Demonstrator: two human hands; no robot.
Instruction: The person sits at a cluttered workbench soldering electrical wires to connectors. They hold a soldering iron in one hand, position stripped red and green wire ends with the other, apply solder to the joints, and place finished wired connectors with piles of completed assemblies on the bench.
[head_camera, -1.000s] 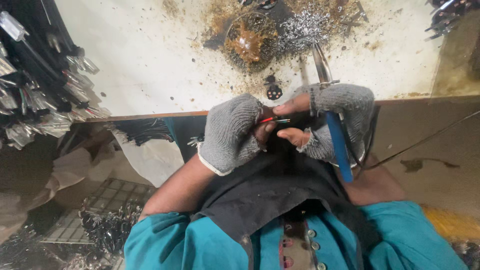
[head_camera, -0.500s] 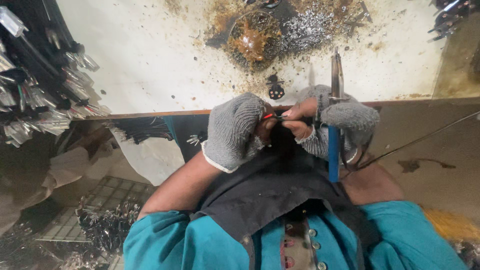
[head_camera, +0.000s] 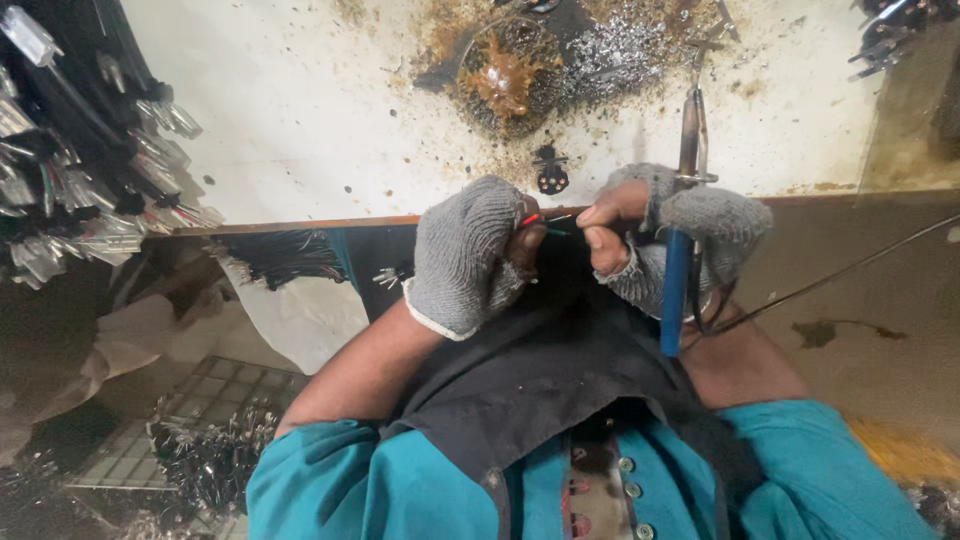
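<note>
The left hand (head_camera: 470, 255), in a grey knitted fingerless glove, is closed with its fingertips pinched together on thin red and green wires (head_camera: 540, 222) held just over the near edge of the surface (head_camera: 300, 130). The right hand (head_camera: 665, 235), in a matching grey glove, sits just right of it, its bare thumb and forefinger pressed together at the wire ends while the rest of the hand wraps around a soldering iron with a blue handle and metal shaft (head_camera: 682, 220). The iron stands nearly upright, its tip pointing far over the surface and its handle hanging toward the person's lap, where a dark cord (head_camera: 830, 275) trails off to the right.

Beyond the hands, the stained white surface carries a small black round part (head_camera: 549, 172) just past the wires, and farther off a dark, crusted round tin of brown residue (head_camera: 510, 75) beside a heap of silvery solder scraps (head_camera: 625, 50). At the far left lies a thick bundle of black cables with clear plastic connectors (head_camera: 80, 170). Another bunch of black wires (head_camera: 290, 258) hangs below the surface edge to the left of the left hand. A dark apron (head_camera: 540, 380) over a teal shirt (head_camera: 330, 490) fills the near view, hiding the wires' lower run.
</note>
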